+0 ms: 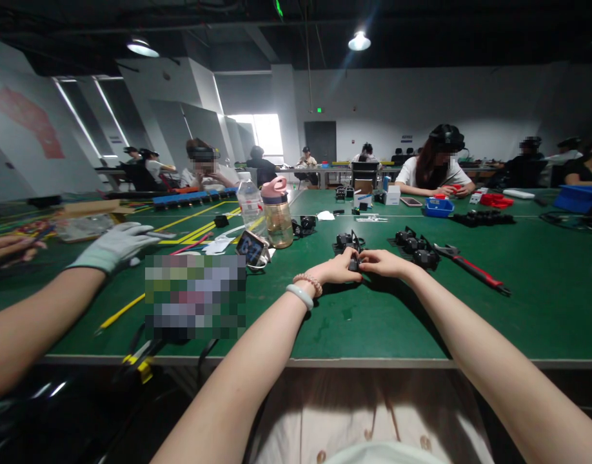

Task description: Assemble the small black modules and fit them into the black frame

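Observation:
My left hand (343,265), with a pink beaded bracelet and a pale bangle on its wrist, has its fingers closed on a small black part (354,263) above the green table. From the right, my right hand (379,263) pinches the same black part, its fingertips close to the left ones. Just behind the hands lies another black piece (344,241). A group of black parts (416,248) sits to the right of my right hand. Next to these lies a tool with red and black handles (477,269).
A pink-lidded bottle (278,216), a clear bottle (249,203) and a propped phone (251,249) stand left of my hands. At the left, a co-worker's gloved hand (113,248) reaches over the green table (325,328). A blue bin (438,207) is across the table.

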